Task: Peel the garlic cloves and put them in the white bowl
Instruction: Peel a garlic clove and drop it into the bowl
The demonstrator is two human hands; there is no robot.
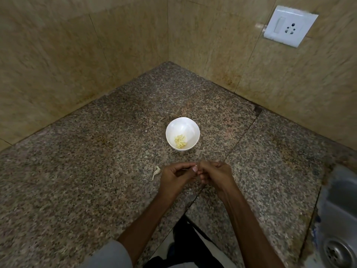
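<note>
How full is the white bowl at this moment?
Nearly empty, not full: the white bowl stands upright on the counter, and only a small heap of peeled garlic cloves lies at its bottom.

One left hand (173, 177), one right hand (215, 174), one white bowl (190, 129), one garlic skin (156, 172), one socket (289, 26), one sink (337, 219).

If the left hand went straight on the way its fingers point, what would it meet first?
The right hand, almost at once: the left hand points at it, both pinching what looks like a garlic clove between them.
</note>
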